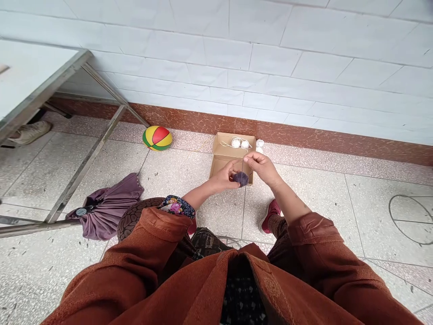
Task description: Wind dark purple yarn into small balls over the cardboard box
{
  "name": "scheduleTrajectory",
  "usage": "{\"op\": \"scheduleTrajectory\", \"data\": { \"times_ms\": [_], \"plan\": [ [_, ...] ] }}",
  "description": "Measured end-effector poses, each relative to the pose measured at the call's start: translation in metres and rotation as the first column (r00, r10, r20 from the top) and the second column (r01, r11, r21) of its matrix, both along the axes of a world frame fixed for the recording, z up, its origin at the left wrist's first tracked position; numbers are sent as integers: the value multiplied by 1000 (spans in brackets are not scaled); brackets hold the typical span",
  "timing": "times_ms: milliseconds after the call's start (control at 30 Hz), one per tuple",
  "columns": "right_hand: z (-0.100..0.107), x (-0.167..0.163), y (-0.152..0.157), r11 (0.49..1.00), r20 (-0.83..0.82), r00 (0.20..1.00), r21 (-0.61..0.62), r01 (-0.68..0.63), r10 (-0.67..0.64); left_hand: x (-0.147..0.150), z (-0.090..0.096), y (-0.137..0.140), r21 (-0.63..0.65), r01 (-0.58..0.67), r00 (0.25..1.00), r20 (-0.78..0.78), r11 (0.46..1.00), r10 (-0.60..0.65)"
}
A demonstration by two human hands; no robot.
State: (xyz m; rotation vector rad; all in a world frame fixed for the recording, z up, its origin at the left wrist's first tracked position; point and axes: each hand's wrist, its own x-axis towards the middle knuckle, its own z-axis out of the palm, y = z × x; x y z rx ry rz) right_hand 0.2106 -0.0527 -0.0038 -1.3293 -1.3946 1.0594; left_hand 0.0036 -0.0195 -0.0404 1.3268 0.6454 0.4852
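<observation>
My left hand (226,177) is closed around a small dark purple ball of yarn (241,179). Just above and to the right, my right hand (262,166) pinches a dark strand of yarn (242,167) that runs down to the ball. Both hands are over an open cardboard box (216,166) on the floor by the wall. White balls of yarn (236,142) with loose pale strands lie on its raised lid part. Another white ball (260,143) is beside the box on the right.
A red, yellow and green ball (157,138) rests on the floor to the left. Nearer, a folded purple umbrella (111,205) lies by a metal-legged table (43,85). Another person's shoe (34,132) shows under that table. A thin wire ring (411,220) is on the right.
</observation>
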Motion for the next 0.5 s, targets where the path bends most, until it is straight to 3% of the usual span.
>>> {"op": "scheduleTrajectory", "data": {
  "times_ms": [100,200,367,500],
  "plan": [
    [-14,1,6,994,184,980,-56,90,-78,-2,13,-4,-76,91,988,132,993,-80],
    [-24,0,4,990,401,916,-116,79,-26,-4,20,-3,-184,-2,978,205,983,40],
    [-30,-9,-6,987,542,825,-108,-119,159,-8,15,9,-440,-268,913,167,857,371],
    [-24,-18,-12,933,462,821,-45,-356,336,-10,7,17,-461,-435,864,29,773,503]
  ]
}}
